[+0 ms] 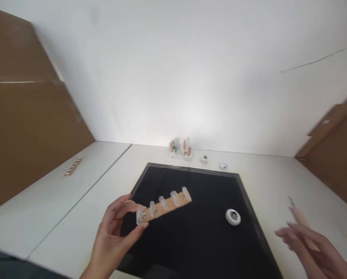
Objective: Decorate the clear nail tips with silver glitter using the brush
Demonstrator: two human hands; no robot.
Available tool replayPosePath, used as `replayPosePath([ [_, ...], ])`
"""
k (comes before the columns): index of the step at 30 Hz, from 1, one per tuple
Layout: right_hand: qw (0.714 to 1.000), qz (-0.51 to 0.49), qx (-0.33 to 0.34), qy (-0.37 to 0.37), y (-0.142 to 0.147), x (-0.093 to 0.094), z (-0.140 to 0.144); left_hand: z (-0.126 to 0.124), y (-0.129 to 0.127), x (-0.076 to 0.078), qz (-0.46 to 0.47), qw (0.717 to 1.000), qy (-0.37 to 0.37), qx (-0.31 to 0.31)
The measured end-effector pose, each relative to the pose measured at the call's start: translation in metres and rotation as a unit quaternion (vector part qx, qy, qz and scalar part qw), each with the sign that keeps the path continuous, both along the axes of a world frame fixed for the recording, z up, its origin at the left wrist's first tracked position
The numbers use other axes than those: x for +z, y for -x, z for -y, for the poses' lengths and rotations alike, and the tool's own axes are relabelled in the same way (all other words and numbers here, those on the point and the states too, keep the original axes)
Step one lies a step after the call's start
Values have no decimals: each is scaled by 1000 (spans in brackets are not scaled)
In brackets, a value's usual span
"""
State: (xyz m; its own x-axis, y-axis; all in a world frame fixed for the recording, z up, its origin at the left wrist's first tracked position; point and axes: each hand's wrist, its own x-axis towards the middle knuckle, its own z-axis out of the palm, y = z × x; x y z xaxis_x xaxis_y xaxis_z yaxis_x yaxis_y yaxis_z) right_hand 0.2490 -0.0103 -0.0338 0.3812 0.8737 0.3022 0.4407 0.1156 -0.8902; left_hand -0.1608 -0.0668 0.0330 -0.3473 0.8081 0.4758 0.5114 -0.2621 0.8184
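Pinched at one end between the thumb and fingers of my left hand is a wooden strip. Several clear false nail tips stand along it on small silvery mounts. The strip is held tilted above a black mat, its right end higher. At the lower right, my right hand, slightly blurred, grips a nail polish brush by its long pinkish-tan cap, bristles pointing up and left. On the mat, between the hands, sits a small round white pot with something dark and silvery in its middle.
Nail polish bottles with tan caps cluster behind the mat. Right of them stand a small capless bottle and a small round white-rimmed item. Another strip of tips lies far left. Brown cardboard panels flank the white table.
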Motion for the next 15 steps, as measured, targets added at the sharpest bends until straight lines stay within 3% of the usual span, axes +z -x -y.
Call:
replayPosePath([
  [4, 981, -50, 181, -38, 13, 66, -23, -24, -70, -22, -27, 978, 71, -194],
  [7, 960, -96, 262, -16, 19, 83, -50, -38, -117, -37, -40, 932, 141, -332],
  [11, 929, -203, 309, 28, 21, 66, -80, -55, -149, -59, -68, 893, 207, -394],
  [15, 914, -272, 295, 59, 14, 36, -90, -70, -154, -81, -92, 884, 186, -419],
])
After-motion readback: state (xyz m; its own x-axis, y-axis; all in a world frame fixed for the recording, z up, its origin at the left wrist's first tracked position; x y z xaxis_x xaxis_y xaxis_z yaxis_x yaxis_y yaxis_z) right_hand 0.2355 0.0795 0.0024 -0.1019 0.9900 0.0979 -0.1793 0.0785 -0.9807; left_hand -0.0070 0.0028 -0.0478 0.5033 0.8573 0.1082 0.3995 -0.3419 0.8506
